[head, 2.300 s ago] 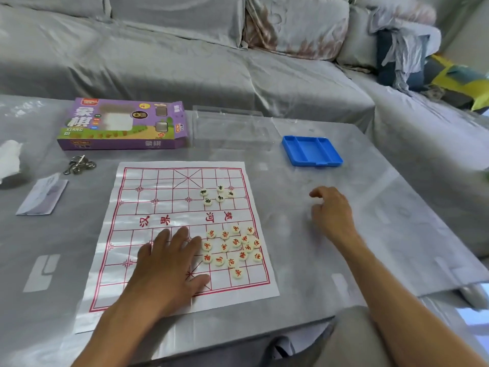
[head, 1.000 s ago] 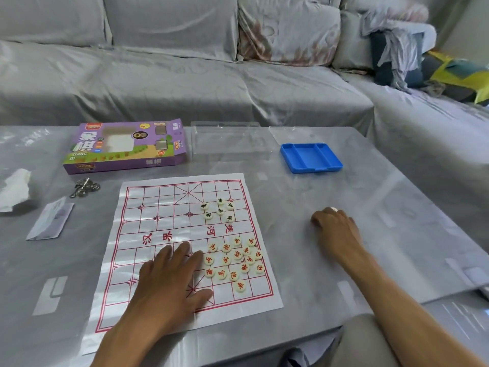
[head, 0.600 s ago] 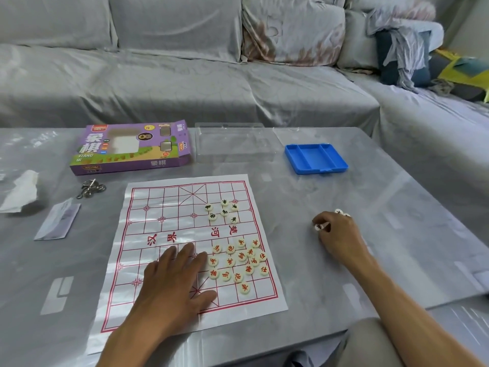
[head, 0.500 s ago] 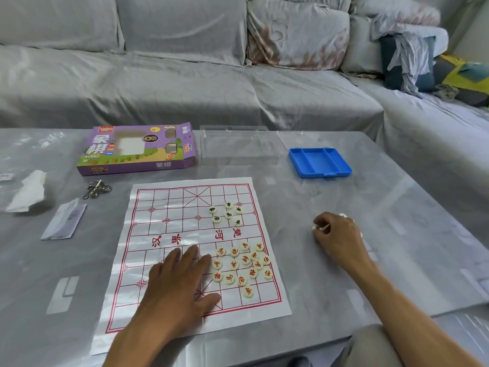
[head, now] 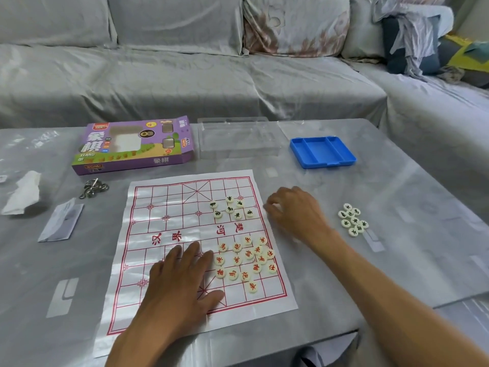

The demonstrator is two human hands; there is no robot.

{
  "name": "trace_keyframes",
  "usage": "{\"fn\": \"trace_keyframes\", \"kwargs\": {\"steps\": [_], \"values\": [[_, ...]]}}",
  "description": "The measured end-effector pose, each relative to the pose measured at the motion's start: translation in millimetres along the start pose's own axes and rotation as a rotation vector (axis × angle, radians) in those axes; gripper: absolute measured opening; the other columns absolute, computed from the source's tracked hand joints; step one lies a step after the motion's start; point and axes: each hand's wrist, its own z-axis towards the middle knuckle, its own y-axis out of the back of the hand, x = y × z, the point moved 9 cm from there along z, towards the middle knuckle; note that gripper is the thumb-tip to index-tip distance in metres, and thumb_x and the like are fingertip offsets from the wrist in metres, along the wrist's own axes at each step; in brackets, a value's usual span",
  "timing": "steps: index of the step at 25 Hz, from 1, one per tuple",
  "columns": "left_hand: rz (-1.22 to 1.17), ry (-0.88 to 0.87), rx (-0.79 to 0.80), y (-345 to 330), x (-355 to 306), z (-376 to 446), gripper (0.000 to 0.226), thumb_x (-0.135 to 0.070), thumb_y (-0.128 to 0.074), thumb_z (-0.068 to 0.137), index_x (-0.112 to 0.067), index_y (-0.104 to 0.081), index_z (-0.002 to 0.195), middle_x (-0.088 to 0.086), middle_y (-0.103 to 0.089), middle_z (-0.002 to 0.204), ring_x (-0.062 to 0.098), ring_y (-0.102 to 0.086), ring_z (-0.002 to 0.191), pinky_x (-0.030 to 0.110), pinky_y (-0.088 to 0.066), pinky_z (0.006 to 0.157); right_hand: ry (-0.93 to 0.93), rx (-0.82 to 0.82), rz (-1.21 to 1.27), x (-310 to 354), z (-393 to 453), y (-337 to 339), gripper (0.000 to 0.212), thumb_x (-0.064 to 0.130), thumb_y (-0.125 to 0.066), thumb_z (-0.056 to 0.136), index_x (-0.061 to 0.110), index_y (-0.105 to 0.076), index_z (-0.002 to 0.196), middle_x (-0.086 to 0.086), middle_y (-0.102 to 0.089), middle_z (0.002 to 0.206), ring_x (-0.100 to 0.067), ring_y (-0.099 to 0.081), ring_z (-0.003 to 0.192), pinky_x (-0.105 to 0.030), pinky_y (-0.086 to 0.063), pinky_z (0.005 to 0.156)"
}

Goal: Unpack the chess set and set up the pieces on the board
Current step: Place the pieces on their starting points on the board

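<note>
The paper xiangqi board [head: 169,223], white with a red grid, lies flat on the table. My left hand [head: 182,282] rests palm down on its near half, fingers spread, holding nothing. Beside its fingertips sits a cluster of red-marked pieces [head: 247,260]. A smaller group of dark-marked pieces [head: 231,207] lies on the far right part of the board. My right hand [head: 293,210] hovers at the board's right edge next to that group, fingers curled; whether they hold a piece is hidden. More dark-marked pieces [head: 353,221] lie on the bare table to the right.
The purple game box [head: 132,147], a clear plastic lid [head: 238,139] and a blue tray [head: 321,152] stand along the table's far side. A metal puzzle ring [head: 92,188], a folded leaflet [head: 60,222] and a crumpled tissue [head: 22,193] lie left. A grey sofa is behind.
My right hand moved left from the loose pieces on the table to the board's right edge. One more dark-marked piece lies on the board. My left hand stayed put.
</note>
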Motion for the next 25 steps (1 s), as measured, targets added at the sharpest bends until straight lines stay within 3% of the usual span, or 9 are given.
{"fn": "trace_keyframes", "kwargs": {"steps": [3, 6, 8, 11, 14, 18, 21, 25], "values": [[0.016, 0.001, -0.018, 1.2, -1.2, -0.8, 0.073, -0.070, -0.036, 0.083, -0.042, -0.011, 0.145, -0.013, -0.002, 0.159, 0.020, -0.004, 0.147, 0.043, -0.015, 0.118, -0.422, -0.006, -0.242, -103.6, -45.2, 30.1, 0.020, 0.032, -0.045, 0.093, 0.015, -0.057, 0.091, -0.006, -0.067, 0.095, -0.027, -0.058, 0.080, -0.032, -0.042, 0.068], [0.004, -0.005, -0.015, 3.5, -4.6, -2.9, 0.081, -0.073, -0.026, 0.072, -0.042, -0.014, 0.146, -0.014, -0.005, 0.159, 0.020, -0.005, 0.147, 0.043, -0.016, 0.117, -0.611, 0.058, -0.161, -150.9, -84.4, 17.4, 0.023, 0.030, -0.048, 0.090, 0.018, -0.059, 0.106, -0.008, -0.065, 0.112, -0.033, -0.061, 0.098, -0.033, -0.041, 0.076], [-0.031, 0.003, -0.017, 5.9, -4.4, -4.4, 0.089, -0.077, -0.020, 0.065, -0.041, -0.020, 0.146, -0.013, -0.010, 0.160, 0.020, -0.009, 0.146, 0.045, -0.019, 0.116, -0.569, 0.055, -0.065, -150.5, -81.7, 2.0, 0.019, 0.032, -0.045, 0.094, 0.019, -0.058, 0.102, -0.007, -0.063, 0.118, -0.034, -0.060, 0.104, -0.036, -0.043, 0.079], [-0.030, 0.002, -0.025, 7.1, -4.9, -6.1, 0.095, -0.080, -0.013, 0.061, -0.041, -0.019, 0.147, -0.013, -0.009, 0.160, 0.020, -0.008, 0.147, 0.044, -0.018, 0.117, -0.473, 0.041, 0.005, -132.7, -75.4, -1.6, 0.016, 0.028, -0.047, 0.093, 0.018, -0.058, 0.095, -0.006, -0.063, 0.104, -0.031, -0.059, 0.095, -0.034, -0.041, 0.071], [-0.017, -0.006, -0.033, 8.3, -6.5, -6.4, 0.084, -0.074, -0.022, 0.068, -0.042, -0.015, 0.146, -0.015, -0.006, 0.159, 0.017, -0.008, 0.146, 0.041, -0.018, 0.117, -0.343, -0.010, 0.204, -88.9, -58.6, 6.9, 0.011, 0.028, -0.059, 0.087, 0.022, -0.060, 0.097, 0.005, -0.063, 0.090, -0.018, -0.059, 0.086, -0.031, -0.042, 0.070], [-0.017, 0.009, -0.007, 4.3, -5.0, -3.7, 0.077, -0.072, -0.040, 0.082, -0.042, -0.013, 0.147, -0.013, -0.002, 0.160, 0.020, -0.005, 0.147, 0.044, -0.013, 0.119, -0.086, -0.070, 0.259, 9.4, 4.1, -0.8, 0.009, 0.035, -0.063, 0.090, 0.026, -0.061, 0.093, 0.012, -0.061, 0.088, -0.007, -0.055, 0.085, -0.026, -0.050, 0.076], [0.011, 0.035, -0.003, 0.5, -2.9, -0.6, 0.077, -0.072, -0.040, 0.086, -0.044, -0.006, 0.149, -0.012, 0.010, 0.161, 0.023, 0.005, 0.149, 0.048, -0.003, 0.119, 0.008, -0.156, 0.238, 77.1, 42.9, -16.1, 0.013, 0.028, -0.056, 0.093, 0.018, -0.065, 0.094, 0.005, -0.066, 0.092, -0.016, -0.055, 0.092, -0.029, -0.045, 0.078], [0.003, 0.023, 0.021, -4.2, 3.1, 3.3, 0.078, -0.071, -0.040, 0.087, -0.042, -0.003, 0.149, -0.011, 0.014, 0.161, 0.024, 0.011, 0.149, 0.050, 0.001, 0.119, 0.012, -0.057, 0.052, 99.7, 62.4, -41.8, 0.026, 0.027, -0.050, 0.095, 0.014, -0.071, 0.092, -0.002, -0.069, 0.096, -0.026, -0.054, 0.101, -0.038, -0.040, 0.090]]}}
